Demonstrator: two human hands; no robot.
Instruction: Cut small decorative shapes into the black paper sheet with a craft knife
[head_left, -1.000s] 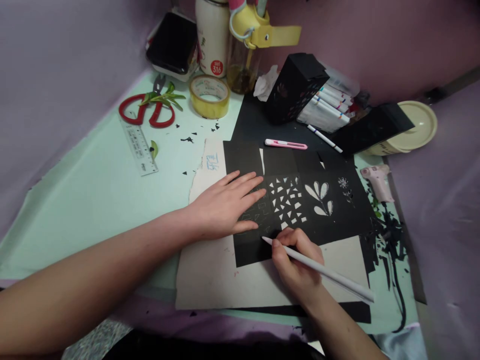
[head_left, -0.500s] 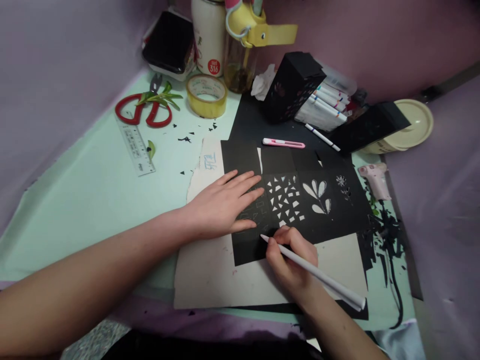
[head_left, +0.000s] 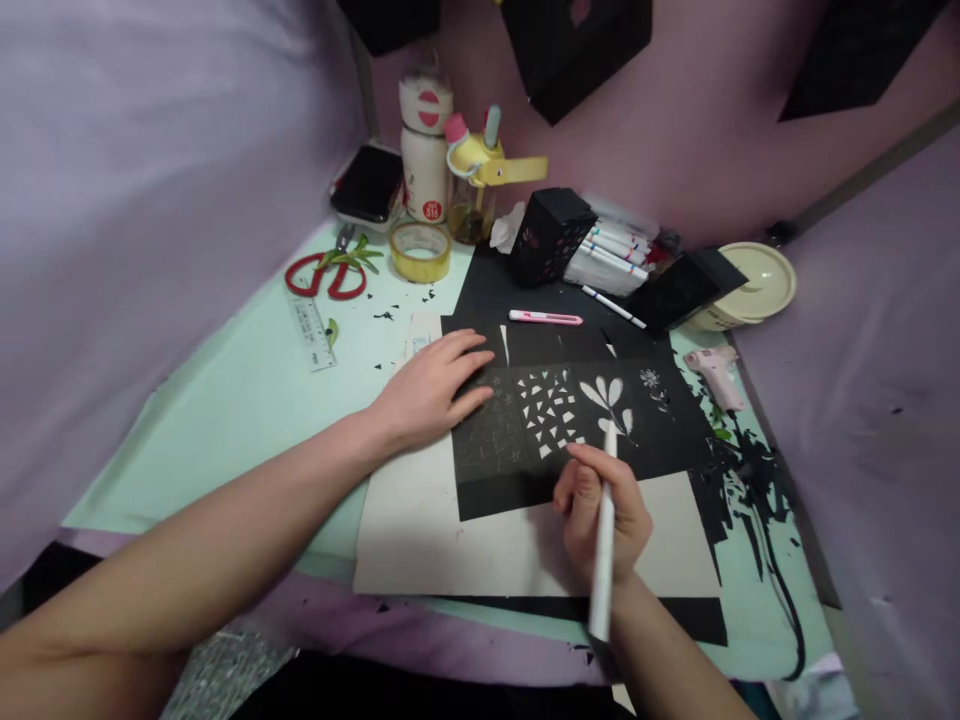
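Black paper [head_left: 487, 500] with cut-out shapes, a leaf sprig and a small flower lies on a white sheet [head_left: 412, 560]. Its left panel carries faint drawn outlines. My left hand [head_left: 431, 390] rests flat on the paper's left edge with fingers stretched. In my right hand [head_left: 607, 515] is a white pen [head_left: 604, 560], gripped near its middle and tilted up. Its tip points toward the leaf cut-out; whether it touches the paper I cannot tell. A pink craft knife [head_left: 545, 318] lies beyond the paper.
Red-handled scissors [head_left: 326, 278], a clear ruler [head_left: 311, 330] and yellow tape [head_left: 420, 255] lie at the left. Bottles, a black paper box [head_left: 551, 235] and markers [head_left: 611, 250] stand at the back. A glue gun [head_left: 716, 375] and black scraps [head_left: 757, 480] are at the right.
My right hand has lifted and turned the pen from the left panel toward the right. My left hand has slid up and left. The view has tilted upward.
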